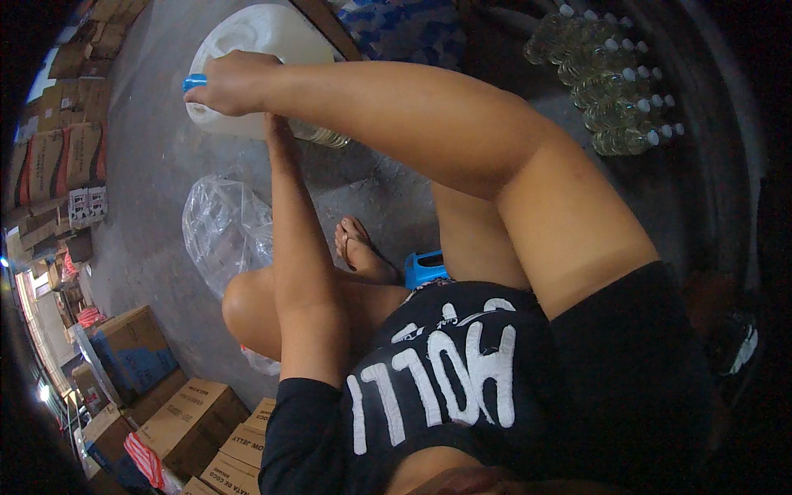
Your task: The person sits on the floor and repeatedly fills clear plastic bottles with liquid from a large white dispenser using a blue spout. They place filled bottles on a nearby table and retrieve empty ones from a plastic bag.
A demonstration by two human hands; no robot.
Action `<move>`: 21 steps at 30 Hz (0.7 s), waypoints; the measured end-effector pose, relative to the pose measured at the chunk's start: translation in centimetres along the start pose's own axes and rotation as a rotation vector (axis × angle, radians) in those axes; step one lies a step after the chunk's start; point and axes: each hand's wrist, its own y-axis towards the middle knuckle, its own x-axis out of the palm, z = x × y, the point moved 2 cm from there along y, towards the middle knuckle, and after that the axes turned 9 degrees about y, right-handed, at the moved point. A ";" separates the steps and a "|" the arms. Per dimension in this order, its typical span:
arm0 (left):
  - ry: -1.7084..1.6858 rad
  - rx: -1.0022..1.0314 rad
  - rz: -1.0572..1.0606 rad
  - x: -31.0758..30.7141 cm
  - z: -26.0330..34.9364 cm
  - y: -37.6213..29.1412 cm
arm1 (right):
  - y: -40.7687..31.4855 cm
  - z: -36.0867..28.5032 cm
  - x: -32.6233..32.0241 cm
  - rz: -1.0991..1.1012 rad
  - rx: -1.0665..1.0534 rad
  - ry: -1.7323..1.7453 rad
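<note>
A large translucent white plastic jug (263,31) is tilted on its side above the concrete floor. My right hand (238,83) is closed over its top, around the handle area, and a small blue cap-like piece (195,82) shows at the fingers. Just below, my left hand (275,124) is mostly hidden behind the right wrist, so its grip cannot be seen. Beside it a clear ribbed plastic bottle (325,135) shows partly from under the right forearm. A crumpled clear plastic bag (226,223) lies on the floor left of the left forearm.
Rows of filled clear bottles with white caps (619,111) stand at the upper right. A blue plastic object (424,267) is between my legs, near my sandalled foot (359,247). Cardboard boxes (192,421) are stacked at lower left, more boxes (68,154) along the left edge.
</note>
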 end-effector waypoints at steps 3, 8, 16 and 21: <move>-0.002 -0.003 0.005 -0.3 -0.1 -0.3 | -0.2 -0.7 -0.4 -0.009 0.001 -0.003; -0.014 0.011 -0.004 0.0 -0.1 0.4 | -0.3 -1.0 -0.8 -0.012 0.013 0.002; -0.034 0.025 -0.010 0.0 -0.1 0.6 | -0.1 0.1 0.0 0.099 -0.059 -0.026; -0.047 0.032 -0.009 -0.3 -0.7 0.5 | 0.2 1.4 0.5 0.037 -0.021 -0.002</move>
